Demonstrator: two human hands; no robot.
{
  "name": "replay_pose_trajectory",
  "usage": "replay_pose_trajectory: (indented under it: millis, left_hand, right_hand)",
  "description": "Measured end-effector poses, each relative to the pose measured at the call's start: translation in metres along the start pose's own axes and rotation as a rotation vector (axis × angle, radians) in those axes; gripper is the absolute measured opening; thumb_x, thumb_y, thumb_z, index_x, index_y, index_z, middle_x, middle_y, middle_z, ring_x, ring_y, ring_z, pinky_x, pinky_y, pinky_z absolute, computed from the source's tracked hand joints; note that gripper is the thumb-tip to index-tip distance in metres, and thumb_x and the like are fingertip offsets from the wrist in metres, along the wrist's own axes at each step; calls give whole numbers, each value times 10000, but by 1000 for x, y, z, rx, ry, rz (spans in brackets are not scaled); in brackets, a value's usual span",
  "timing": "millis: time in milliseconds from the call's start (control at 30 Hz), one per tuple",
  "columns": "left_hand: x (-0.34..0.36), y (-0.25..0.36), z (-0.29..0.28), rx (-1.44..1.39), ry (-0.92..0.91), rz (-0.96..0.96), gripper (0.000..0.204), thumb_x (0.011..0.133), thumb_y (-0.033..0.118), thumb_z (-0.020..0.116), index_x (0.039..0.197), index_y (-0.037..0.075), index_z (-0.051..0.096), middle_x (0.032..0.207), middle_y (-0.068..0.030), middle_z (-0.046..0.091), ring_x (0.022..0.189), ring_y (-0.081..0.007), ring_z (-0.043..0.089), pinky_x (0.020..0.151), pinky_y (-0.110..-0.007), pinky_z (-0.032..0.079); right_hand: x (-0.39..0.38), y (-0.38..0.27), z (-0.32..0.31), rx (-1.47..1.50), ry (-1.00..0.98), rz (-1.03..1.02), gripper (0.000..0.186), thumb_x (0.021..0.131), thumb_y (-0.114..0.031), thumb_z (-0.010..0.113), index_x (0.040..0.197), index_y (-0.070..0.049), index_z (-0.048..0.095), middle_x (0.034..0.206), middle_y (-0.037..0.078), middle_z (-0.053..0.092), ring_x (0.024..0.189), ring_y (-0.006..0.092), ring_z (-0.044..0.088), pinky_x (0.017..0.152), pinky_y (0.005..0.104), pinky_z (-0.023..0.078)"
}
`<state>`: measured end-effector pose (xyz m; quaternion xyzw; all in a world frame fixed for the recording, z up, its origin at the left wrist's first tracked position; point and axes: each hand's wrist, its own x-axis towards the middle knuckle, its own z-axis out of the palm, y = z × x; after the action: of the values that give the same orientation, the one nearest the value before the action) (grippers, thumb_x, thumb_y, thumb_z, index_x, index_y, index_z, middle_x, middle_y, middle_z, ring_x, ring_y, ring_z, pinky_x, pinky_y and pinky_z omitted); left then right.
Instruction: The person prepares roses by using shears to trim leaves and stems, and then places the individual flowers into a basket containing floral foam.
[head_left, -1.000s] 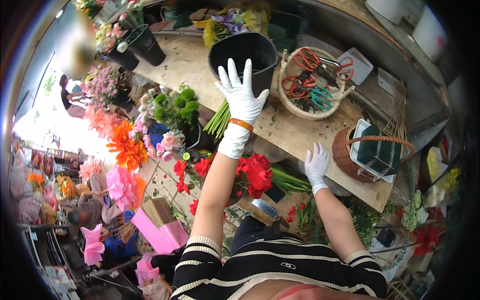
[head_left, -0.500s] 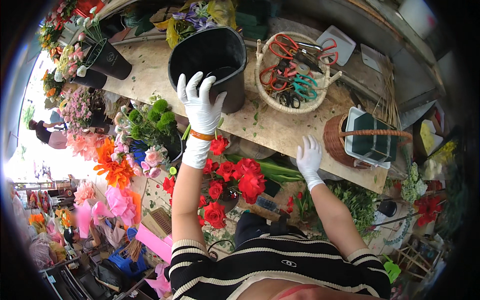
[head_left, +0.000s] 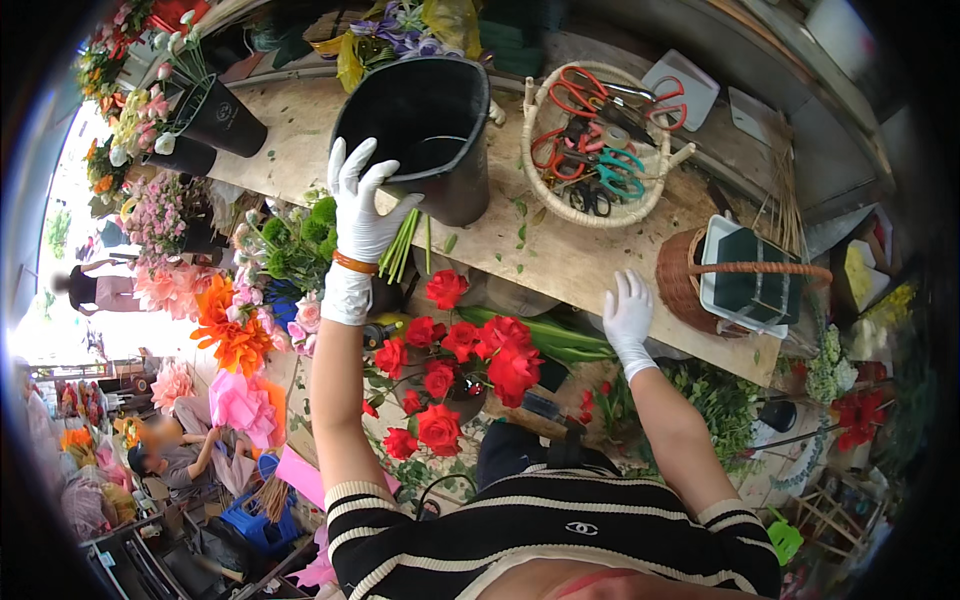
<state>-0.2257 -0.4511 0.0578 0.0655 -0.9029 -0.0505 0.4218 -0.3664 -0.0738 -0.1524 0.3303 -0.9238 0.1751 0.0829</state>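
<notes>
My left hand (head_left: pixel 362 215), in a white glove with an orange band at the wrist, is at the near left rim of a tall black bucket (head_left: pixel 458 195). Its fingers are spread and slightly curved over the rim; whether they press on it cannot be told. Green stems (head_left: pixel 400 248) show beside the thumb, at the table's near edge. Also gloved, my right hand (head_left: pixel 628 312) lies flat with fingers apart on the wooden table (head_left: pixel 545 255), left of a brown wicker basket (head_left: pixel 680 280). Below the left wrist, red roses (head_left: pixel 440 428) stand in a bunch near my body.
A pale woven basket (head_left: pixel 532 165) of scissors stands right of the bucket. Dark flower pots (head_left: pixel 225 120) sit at the table's left end. Pink and green flowers (head_left: pixel 315 235) crowd the near left edge. Two people are in the left background, one seated (head_left: pixel 185 470).
My left hand has shifted left along the bucket's rim, uncovering the green stems. The bucket has turned or slid slightly. My right hand still rests on the table. A seated person now shows at left.
</notes>
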Motion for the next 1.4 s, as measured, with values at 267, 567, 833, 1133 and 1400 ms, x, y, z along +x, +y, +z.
replay_pose_trajectory:
  millis: [267, 567, 833, 1133, 1400]
  left_hand:
    - [-33, 93, 34, 19, 355, -204, 640, 651, 111, 788, 1237, 105, 532, 1423, -197, 318, 1322, -387, 277, 1070, -463, 242]
    - [-36, 165, 200, -1748, -394, -1755, 968, 771, 490, 681, 1464, 127, 111, 1502, -241, 13, 1354, -495, 58, 999, -654, 234]
    - [-48, 156, 230, -1913, -53, -1684, 364, 800, 65, 554, 1133, -11, 428, 1187, -211, 479, 1087, -401, 509, 911, -596, 461]
    - [-50, 155, 235, -1982, 18, -1666, 234, 792, 11, 581, 987, -2, 451, 1054, -141, 484, 987, -325, 540, 901, -610, 469]
    - [-39, 152, 252, -2011, 3, -1589, 237, 797, 62, 606, 992, 4, 484, 1108, -144, 495, 1000, -325, 550, 876, -563, 501]
  right_hand:
    - [1, 3, -1, -3, 7, 28, 420, 838, -260, 530, 1209, -66, 506, 1266, 157, 472, 1210, 324, 413, 1044, 447, 301]
    - [-2, 7, -1, 10, -12, 57, 439, 824, -273, 542, 1221, -89, 509, 1273, 157, 463, 1211, 327, 410, 1050, 454, 296]
    - [0, 11, -1, 27, 9, 38, 431, 819, -263, 534, 1212, -85, 525, 1293, 157, 452, 1227, 318, 399, 1055, 458, 292]
    - [-4, 13, 6, 44, 22, 25, 427, 824, -270, 529, 1205, -77, 534, 1289, 155, 452, 1233, 312, 392, 1060, 468, 281]
    - [-3, 14, 6, 9, 35, 9, 426, 825, -263, 525, 1210, -80, 523, 1283, 156, 450, 1227, 312, 393, 1066, 477, 273]
